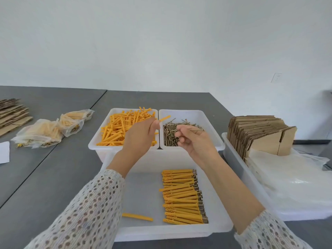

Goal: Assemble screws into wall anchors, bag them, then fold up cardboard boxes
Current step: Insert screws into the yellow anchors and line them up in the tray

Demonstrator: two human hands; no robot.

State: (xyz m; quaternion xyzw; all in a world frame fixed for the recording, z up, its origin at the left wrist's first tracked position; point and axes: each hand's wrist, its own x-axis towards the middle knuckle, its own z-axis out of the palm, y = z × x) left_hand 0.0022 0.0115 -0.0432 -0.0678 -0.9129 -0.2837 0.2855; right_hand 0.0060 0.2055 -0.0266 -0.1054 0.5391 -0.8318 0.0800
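Left hand (139, 135): fingers (156, 124) curled, pinching one orange anchor (165, 118) that juts right and slightly up past the fingertips, over the seam between the two far bins. Right hand (195, 141): fingers (181, 129) curled, pinching one screw (195, 130) held about level, point to the right, above the screw pile. Anchor and screw tips are apart, not joined.

Far left bin (100, 146): heap of loose orange anchors (115, 130). Far right bin (218, 141), touching it: pile of loose screws (169, 135).

Near bin (221, 225), under the forearms: neat row of assembled anchors (181, 196) lying crosswise, screw heads showing at their right ends. One lone anchor (137, 217) lies apart at the near left of that bin; cannot tell whether it has a screw in it.

Both forearms wear white open-knit sleeves (93, 203).

Right of the bins, a long bin (231, 155): flat cardboard blanks (258, 133) standing on edge at the far end, clear plastic bags (291, 178) piled nearer.

Left on the grey bench (59, 177): three filled bags (53, 130) of anchors, close together. Further left, a stack of flat cardboard (12, 112), and a white sheet (4, 151) at the frame edge.
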